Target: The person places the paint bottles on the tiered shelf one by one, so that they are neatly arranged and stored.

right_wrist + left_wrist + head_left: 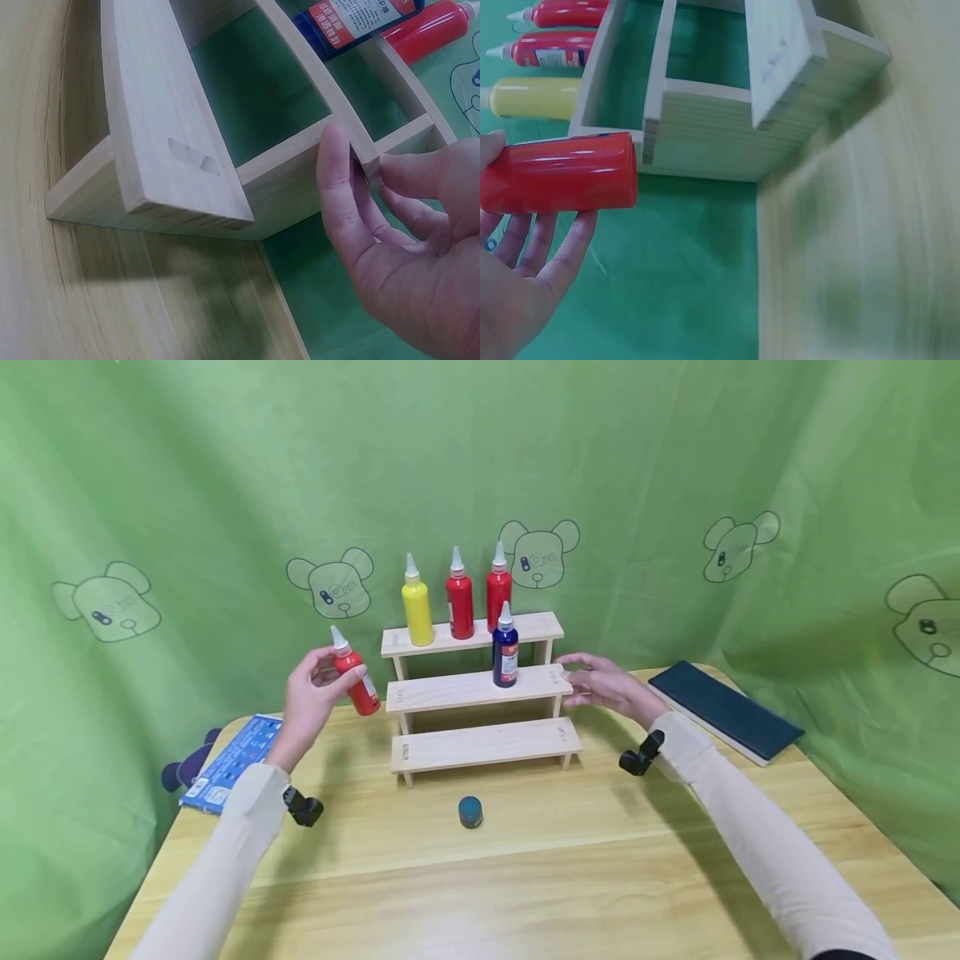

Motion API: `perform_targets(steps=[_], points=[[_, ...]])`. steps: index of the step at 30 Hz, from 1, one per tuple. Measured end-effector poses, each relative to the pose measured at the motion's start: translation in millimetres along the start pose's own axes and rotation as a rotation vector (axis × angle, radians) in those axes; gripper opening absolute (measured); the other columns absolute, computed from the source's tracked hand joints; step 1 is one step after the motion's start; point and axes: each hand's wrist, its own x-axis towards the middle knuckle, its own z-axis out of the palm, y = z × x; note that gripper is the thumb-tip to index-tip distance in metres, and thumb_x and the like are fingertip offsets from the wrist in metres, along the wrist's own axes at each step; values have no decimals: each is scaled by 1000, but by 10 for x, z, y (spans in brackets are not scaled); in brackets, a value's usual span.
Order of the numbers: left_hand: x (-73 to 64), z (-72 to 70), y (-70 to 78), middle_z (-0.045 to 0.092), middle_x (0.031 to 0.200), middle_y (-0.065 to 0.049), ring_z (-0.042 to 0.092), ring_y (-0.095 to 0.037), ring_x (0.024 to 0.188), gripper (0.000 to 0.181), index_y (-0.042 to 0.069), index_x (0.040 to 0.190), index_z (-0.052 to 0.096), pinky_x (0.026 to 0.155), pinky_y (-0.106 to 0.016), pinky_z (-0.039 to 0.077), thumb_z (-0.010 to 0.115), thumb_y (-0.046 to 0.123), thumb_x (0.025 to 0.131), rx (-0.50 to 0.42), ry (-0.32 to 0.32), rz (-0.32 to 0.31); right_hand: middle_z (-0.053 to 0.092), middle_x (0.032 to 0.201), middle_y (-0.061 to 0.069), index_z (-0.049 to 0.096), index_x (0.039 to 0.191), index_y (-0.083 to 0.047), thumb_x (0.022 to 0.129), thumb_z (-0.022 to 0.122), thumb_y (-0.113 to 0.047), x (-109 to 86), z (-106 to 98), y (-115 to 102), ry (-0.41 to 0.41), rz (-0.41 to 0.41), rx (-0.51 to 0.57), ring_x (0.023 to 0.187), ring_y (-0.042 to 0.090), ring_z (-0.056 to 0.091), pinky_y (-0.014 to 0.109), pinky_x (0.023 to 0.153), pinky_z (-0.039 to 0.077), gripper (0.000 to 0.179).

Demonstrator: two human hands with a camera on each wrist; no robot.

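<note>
My left hand (313,697) holds a red squeeze bottle (358,683) with a white pointed cap between thumb and fingers, left of a three-step wooden rack (486,745). The bottle is tilted and off the table; in the left wrist view its red base (570,174) faces the rack. At the other side, my right hand (420,232) pinches the end of the rack's middle board (319,75). A blue bottle (506,653) stands on that board. On the top step stand a yellow bottle (417,610) and two red bottles (460,603), (498,593).
A small dark jar with a teal lid (470,811) sits before the rack. To the left lie a blue packet (236,760) and a purple object (187,766). A dark green book (723,710) lies at right. Green curtain (637,460) hangs behind the table.
</note>
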Motion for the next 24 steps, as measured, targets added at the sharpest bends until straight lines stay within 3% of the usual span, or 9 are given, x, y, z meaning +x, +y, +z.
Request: perform_targets(steps=[7, 12, 18, 24], points=[[14, 164, 161, 64, 135, -13, 61, -24, 119, 57, 6, 140, 58, 96, -27, 55, 82, 28, 93, 4, -36, 44, 65, 112, 6, 26, 160, 1, 109, 48, -4, 0, -16, -13, -11, -1, -15, 93, 15, 68, 38, 99, 61, 56], [55, 293, 193, 64, 137, -13, 60, -26, 123, 54, 7, 141, 58, 103, -36, 52, 80, 24, 95, 5, -53, 75, 65, 111, 6, 29, 160, 1, 108, 49, -5, 12, -14, -12, -2, 1, -41, 92, 15, 68, 40, 101, 60, 55], [127, 456, 226, 65, 134, -12, 61, -27, 121, 52, 9, 138, 61, 105, -42, 52, 82, 26, 93, -24, -73, 116, 65, 113, 6, 30, 160, -1, 109, 49, -6, 9, -16, -3, 6, 18, -51, 92, 16, 69, 35, 95, 62, 55], [182, 671, 285, 67, 129, -10, 62, -25, 118, 49, 11, 134, 64, 103, -43, 55, 83, 28, 92, -39, -105, 136, 64, 114, 7, 30, 159, 0, 108, 49, -5, -1, -30, -31, 1, 11, -66, 95, 17, 68, 40, 101, 59, 54]])
